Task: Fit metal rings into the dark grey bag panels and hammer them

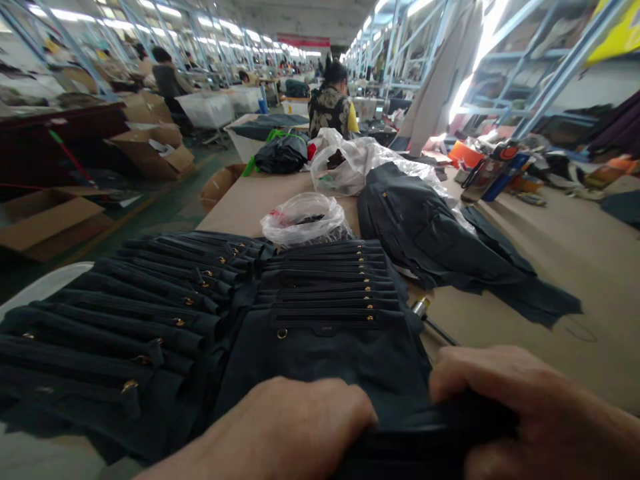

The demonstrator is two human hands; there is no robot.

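My left hand point(300, 420) is closed on dark fabric at the bottom centre. To its right, my right hand point(515, 400) grips the same dark fabric piece point(425, 433), which is blurred and partly cut off by the lower edge. Just beyond it lies an overlapping stack of dark zippered fabric panels point(325, 360) with gold zipper pulls, a small ring and a label. A second fanned stack of zippered panels point(100, 333) spreads out at the left. Near my right hand, a metal-ended rod point(423, 307) rests on the table.
Dark fabric pieces point(430, 227) are heaped at the table's right. Clear plastic bags point(305, 220) sit behind the stacks. A bottle point(493, 170) stands at the back right of the brown tabletop point(505, 327). Cardboard boxes point(55, 220) lie on the floor at left. A person point(330, 110) sits ahead.
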